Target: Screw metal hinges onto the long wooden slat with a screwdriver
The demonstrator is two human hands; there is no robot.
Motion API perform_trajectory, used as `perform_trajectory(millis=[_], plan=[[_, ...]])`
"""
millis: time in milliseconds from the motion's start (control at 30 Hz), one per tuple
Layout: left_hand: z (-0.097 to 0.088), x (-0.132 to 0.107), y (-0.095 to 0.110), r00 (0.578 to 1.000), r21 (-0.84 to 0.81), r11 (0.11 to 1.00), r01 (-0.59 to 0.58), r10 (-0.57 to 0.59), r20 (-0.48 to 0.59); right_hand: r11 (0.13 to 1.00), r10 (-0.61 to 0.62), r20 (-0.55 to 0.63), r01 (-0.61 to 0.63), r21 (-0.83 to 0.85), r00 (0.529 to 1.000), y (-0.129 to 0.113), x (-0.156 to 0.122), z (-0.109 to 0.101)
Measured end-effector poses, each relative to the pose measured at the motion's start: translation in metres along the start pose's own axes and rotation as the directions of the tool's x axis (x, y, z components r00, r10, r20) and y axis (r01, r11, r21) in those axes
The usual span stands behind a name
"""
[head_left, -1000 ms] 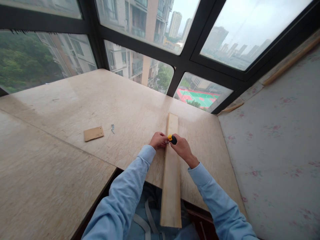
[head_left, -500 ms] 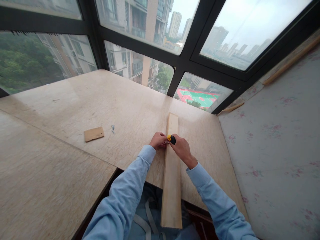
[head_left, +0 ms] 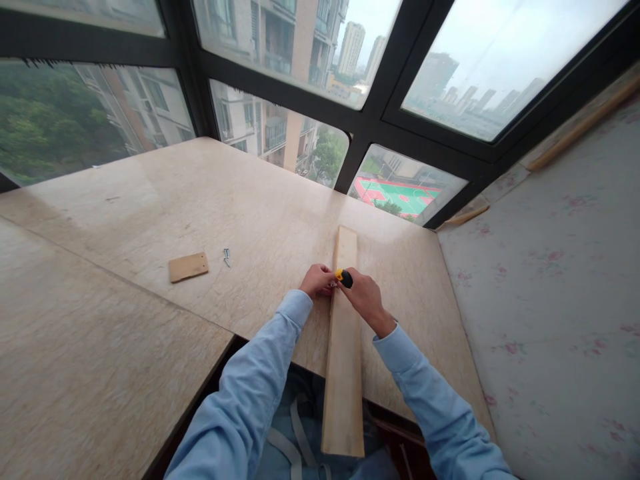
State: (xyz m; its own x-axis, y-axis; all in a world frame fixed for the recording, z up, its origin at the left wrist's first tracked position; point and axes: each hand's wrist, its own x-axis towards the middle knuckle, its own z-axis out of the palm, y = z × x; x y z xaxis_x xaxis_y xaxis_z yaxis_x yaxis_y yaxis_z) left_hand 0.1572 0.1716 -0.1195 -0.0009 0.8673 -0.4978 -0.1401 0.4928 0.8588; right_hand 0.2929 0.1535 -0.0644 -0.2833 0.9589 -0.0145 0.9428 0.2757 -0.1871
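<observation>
A long pale wooden board (head_left: 345,353) lies on the stone sill, its near end jutting past the front edge toward me. My right hand (head_left: 364,299) is closed around a yellow-and-black handle, which looks like a screwdriver (head_left: 344,277), above the board. At the board's left edge, my left hand (head_left: 319,280) pinches close to the tool's tip; what its fingers hold is too small and hidden to make out. Several loose screws (head_left: 227,257) lie to the left, beside a small brown wooden plate (head_left: 189,267) with small holes at one end.
The beige stone sill (head_left: 270,220) spreads wide to the left, with a seam and a front corner. Dark window frames (head_left: 280,87) rise behind it. A flowered wall (head_left: 530,280) bounds the right side.
Almost nothing differs. Both hands, the screwdriver and the board keep their places; the whole view has shifted very slightly.
</observation>
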Motion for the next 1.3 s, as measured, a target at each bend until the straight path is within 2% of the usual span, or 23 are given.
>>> perform_trajectory(millis=[167,300,367,567,767,933,1000,1133,1300], plan=[[0.000,-0.002,0.002,1.000,0.003,1.000,-0.002,0.002,-0.004,0.990,-0.080,0.008,0.078,0.117,0.997,0.005,0.002,-0.002],[0.001,-0.003,0.003,1.000,0.012,1.000,0.004,-0.004,-0.003,0.966,-0.126,-0.049,0.134,0.221,0.991,0.012,0.002,0.002],[0.001,-0.004,0.003,1.000,0.020,1.000,0.006,-0.006,-0.004,0.968,-0.121,-0.068,0.133,0.213,0.990,0.013,0.001,0.004],[0.001,-0.003,0.003,1.000,0.025,1.000,0.004,-0.004,-0.007,0.997,-0.011,-0.042,0.014,0.072,0.999,0.007,0.001,0.004],[0.000,-0.001,0.001,1.000,0.012,1.000,-0.001,0.001,0.007,0.986,-0.069,-0.025,0.072,0.152,0.997,0.007,0.000,0.001],[0.000,-0.002,0.002,1.000,0.020,1.000,-0.002,0.002,0.009,0.956,-0.136,-0.087,0.153,0.250,0.987,0.012,0.000,0.003],[0.000,-0.003,0.002,1.000,0.017,1.000,-0.007,0.006,0.009,0.966,-0.119,-0.097,0.138,0.221,0.988,0.013,0.001,0.004],[0.000,-0.003,0.002,1.000,0.013,1.000,-0.015,0.015,0.007,0.992,-0.023,-0.070,0.031,0.120,0.997,0.011,0.002,0.006],[0.000,-0.002,0.002,1.000,0.012,1.000,-0.013,0.013,0.013,0.989,-0.043,-0.055,0.050,0.136,0.998,0.008,0.002,0.003]])
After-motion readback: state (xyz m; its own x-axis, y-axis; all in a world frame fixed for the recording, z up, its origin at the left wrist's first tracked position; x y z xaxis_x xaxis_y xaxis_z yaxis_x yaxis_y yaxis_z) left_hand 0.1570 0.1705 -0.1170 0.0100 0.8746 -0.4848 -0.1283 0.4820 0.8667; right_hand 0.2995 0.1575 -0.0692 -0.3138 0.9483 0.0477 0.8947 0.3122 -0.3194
